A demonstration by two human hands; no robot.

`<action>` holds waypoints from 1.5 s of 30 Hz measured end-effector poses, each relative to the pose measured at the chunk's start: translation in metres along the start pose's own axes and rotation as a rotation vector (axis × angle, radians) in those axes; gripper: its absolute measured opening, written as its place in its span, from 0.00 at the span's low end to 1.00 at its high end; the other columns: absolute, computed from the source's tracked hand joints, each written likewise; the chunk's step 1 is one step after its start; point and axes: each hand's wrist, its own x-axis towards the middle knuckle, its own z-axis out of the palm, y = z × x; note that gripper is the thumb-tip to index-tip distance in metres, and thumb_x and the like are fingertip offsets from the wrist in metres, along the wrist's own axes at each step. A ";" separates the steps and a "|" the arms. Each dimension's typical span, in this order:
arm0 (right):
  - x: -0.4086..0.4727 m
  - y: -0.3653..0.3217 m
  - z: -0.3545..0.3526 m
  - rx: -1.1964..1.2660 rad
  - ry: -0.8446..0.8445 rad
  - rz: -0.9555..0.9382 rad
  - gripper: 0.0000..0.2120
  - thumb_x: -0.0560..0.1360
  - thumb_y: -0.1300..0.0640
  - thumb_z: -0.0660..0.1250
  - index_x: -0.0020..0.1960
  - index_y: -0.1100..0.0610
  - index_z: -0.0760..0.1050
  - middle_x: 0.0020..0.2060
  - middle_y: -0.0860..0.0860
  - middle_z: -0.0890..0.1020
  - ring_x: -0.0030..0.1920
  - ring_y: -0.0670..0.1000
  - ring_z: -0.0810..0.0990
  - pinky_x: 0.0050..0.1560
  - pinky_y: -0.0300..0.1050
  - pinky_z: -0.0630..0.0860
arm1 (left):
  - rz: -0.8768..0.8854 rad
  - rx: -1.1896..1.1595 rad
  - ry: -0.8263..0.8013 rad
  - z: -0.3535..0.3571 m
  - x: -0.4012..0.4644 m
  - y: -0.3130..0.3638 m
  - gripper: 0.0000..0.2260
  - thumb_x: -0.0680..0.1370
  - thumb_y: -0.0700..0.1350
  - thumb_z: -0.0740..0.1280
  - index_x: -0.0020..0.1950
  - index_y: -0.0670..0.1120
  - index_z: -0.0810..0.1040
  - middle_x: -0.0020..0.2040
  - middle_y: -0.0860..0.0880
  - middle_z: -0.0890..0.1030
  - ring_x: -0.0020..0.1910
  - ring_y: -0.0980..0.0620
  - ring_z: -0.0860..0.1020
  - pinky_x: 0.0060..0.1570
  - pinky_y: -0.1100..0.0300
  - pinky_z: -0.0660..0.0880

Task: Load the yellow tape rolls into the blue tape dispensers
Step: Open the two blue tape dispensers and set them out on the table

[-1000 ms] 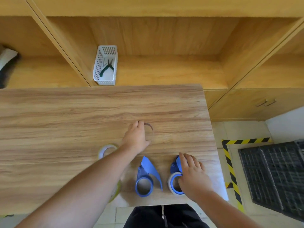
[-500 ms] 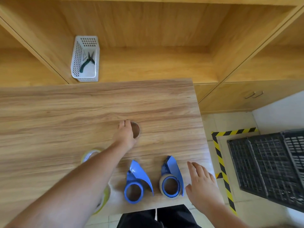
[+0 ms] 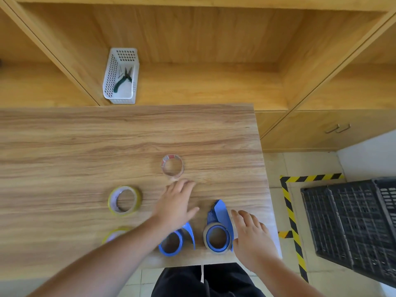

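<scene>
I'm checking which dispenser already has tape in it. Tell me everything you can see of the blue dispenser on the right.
The right blue dispenser looks like glossy plastic. It lies flat on the wooden table near the front edge. Its round blue hub sits inside a tan ring that looks like a tape roll, so it appears loaded. A flat blue flap points away from the person. The right hand is against its right side, fingers open; whether they touch is unclear.

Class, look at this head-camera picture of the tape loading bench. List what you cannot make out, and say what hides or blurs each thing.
1. Nearer yellow tape roll, head view: mostly covered by the left forearm and blurred.
2. Left blue plastic tape dispenser: the left hand and wrist hide its upper part.
3. Small items beside the dark-handled pliers in the white perforated basket: too small to identify.
4. Black slatted crate: cut off by the right edge.
</scene>
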 end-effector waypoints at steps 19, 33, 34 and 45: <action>0.003 0.017 0.033 -0.126 -0.015 -0.150 0.38 0.78 0.52 0.62 0.82 0.50 0.45 0.74 0.49 0.67 0.70 0.55 0.67 0.70 0.52 0.66 | -0.165 0.084 -0.154 0.094 -0.061 0.106 0.42 0.75 0.58 0.70 0.81 0.42 0.55 0.78 0.45 0.65 0.76 0.46 0.65 0.76 0.51 0.60; 0.009 0.044 0.028 -0.237 0.023 -0.187 0.40 0.77 0.62 0.61 0.82 0.49 0.45 0.74 0.49 0.70 0.69 0.56 0.69 0.64 0.54 0.70 | -0.118 0.065 -0.166 0.098 -0.059 0.102 0.41 0.74 0.52 0.74 0.80 0.45 0.56 0.77 0.47 0.64 0.76 0.47 0.64 0.77 0.52 0.59; 0.010 0.044 0.026 -0.237 0.018 -0.186 0.39 0.77 0.61 0.61 0.82 0.48 0.44 0.73 0.49 0.70 0.69 0.56 0.69 0.64 0.54 0.70 | -0.117 0.068 -0.166 0.098 -0.059 0.102 0.41 0.74 0.52 0.74 0.80 0.45 0.56 0.77 0.47 0.64 0.76 0.47 0.64 0.77 0.52 0.60; 0.012 0.045 0.024 -0.257 0.005 -0.203 0.43 0.76 0.60 0.66 0.82 0.49 0.44 0.71 0.50 0.73 0.69 0.55 0.69 0.64 0.51 0.70 | -0.117 0.053 -0.152 0.084 -0.060 0.112 0.39 0.74 0.50 0.70 0.80 0.45 0.56 0.77 0.47 0.64 0.75 0.46 0.64 0.77 0.51 0.58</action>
